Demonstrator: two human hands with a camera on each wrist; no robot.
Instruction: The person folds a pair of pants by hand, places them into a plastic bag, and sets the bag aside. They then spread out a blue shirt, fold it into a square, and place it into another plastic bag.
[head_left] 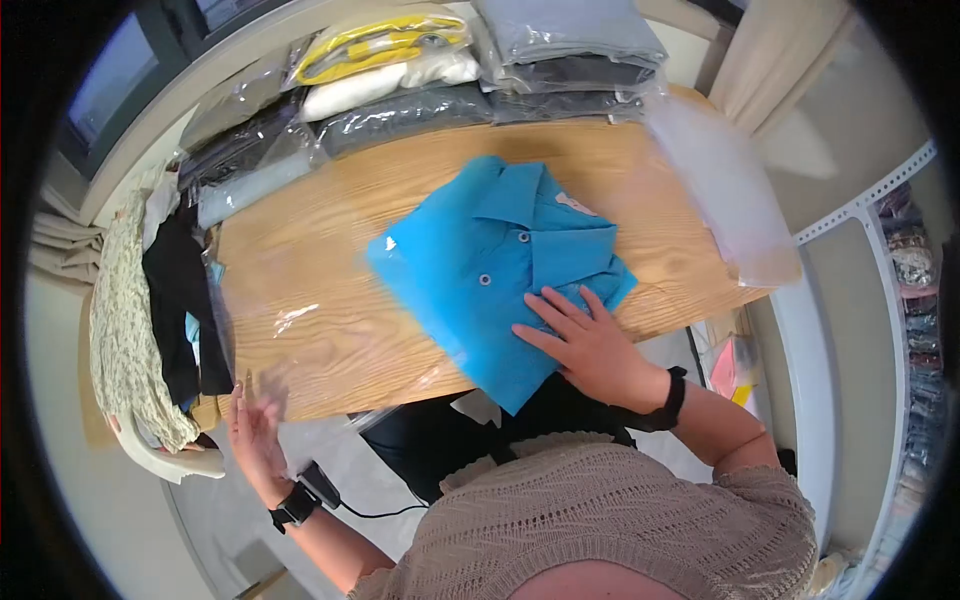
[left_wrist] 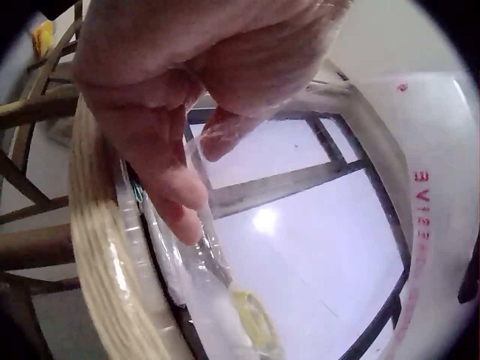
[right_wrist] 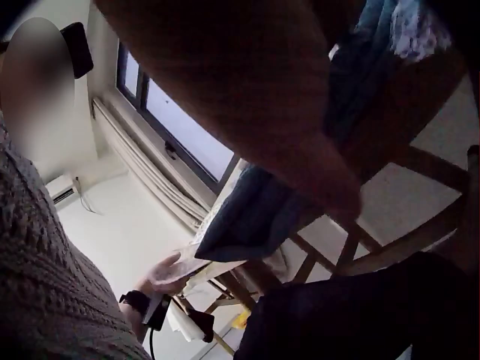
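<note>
A blue collared shirt [head_left: 450,260], folded, lies at an angle on the wooden table with its collar toward the back right. My right hand [head_left: 590,345] rests on its lower right part, fingers spread. To the left, a clear plastic bag [head_left: 295,318] catches the light over the tabletop and overlaps the shirt's left side. My left hand [head_left: 258,440] is at the table's front left corner. In the left wrist view the left hand [left_wrist: 195,112] pinches thin clear plastic between thumb and fingers. Red print shows on plastic film [left_wrist: 420,225] at the right there.
Bagged folded clothes [head_left: 400,100] line the table's back edge, one with yellow trim. A stack of clear plastic bags [head_left: 725,190] lies at the right end. Black and patterned garments [head_left: 130,310] hang over a chair at the left. A white shelf frame [head_left: 850,220] stands right.
</note>
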